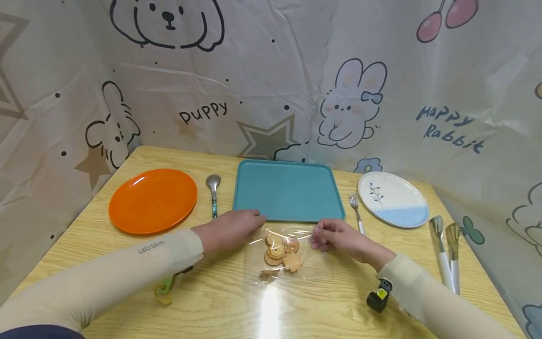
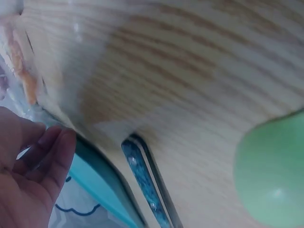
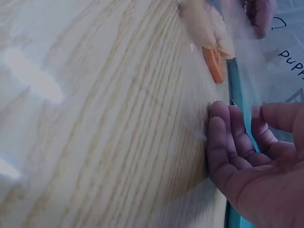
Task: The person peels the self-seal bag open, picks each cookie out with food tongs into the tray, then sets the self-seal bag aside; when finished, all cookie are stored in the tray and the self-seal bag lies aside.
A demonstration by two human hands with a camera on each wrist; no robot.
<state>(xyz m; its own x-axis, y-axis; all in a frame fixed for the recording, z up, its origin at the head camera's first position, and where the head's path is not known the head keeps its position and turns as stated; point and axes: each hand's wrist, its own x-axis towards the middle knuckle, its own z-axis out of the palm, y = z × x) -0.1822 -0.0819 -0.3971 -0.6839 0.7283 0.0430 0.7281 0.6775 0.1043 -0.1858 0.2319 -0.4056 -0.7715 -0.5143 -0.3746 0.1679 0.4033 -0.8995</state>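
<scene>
Several cookies (image 1: 292, 262) lie inside a clear plastic bag (image 1: 313, 268) on the table in front of the teal tray (image 1: 285, 190). My left hand (image 1: 232, 230) pinches the bag's upper left corner close to the tray's near edge. At the upper right corner, my right hand (image 1: 334, 236) holds the film between thumb and fingers. In the right wrist view, the curled fingers of the right hand (image 3: 251, 152) stand beside the film. The left wrist view shows the left hand (image 2: 35, 166) with thumb and fingers together near the tray rim.
An orange plate (image 1: 153, 201) and a spoon (image 1: 213, 188) lie left of the tray. A fork (image 1: 355, 209) and a white-and-blue plate (image 1: 393, 198) are on the right, with two long-handled utensils (image 1: 446, 259) near the right edge. A green object (image 2: 273, 175) shows in the left wrist view.
</scene>
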